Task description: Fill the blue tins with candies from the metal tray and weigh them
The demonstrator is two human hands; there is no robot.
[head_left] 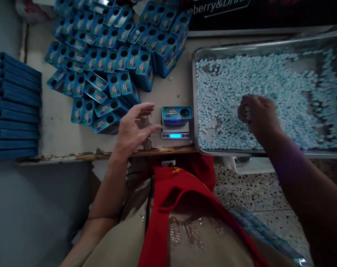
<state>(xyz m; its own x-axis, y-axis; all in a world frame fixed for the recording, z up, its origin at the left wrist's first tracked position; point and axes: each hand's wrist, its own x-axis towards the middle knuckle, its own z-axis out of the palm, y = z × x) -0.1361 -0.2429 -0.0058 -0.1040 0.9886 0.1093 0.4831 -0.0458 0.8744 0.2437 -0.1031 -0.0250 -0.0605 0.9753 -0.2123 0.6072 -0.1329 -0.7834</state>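
Observation:
A blue candy tin (176, 112) with a round dark hole in its top stands on a small digital scale (175, 130), whose display is lit. My left hand (136, 128) is open just left of the scale, thumb and fingers apart, the thumb tip close to the scale's edge. Over the metal tray (195, 100), my right hand (258, 113) has its fingers curled together. A pale bit like the small candies (226, 89) shows between them; how many they hold is hidden. White and light blue candies cover much of the tray's bottom.
Many blue tins (112, 59) with holed tops stand close together at the back left. More blue tins (14, 107) are stacked at the far left. A dark printed panel (257, 15) borders the back. The worn wooden table edge (168, 150) runs along the front.

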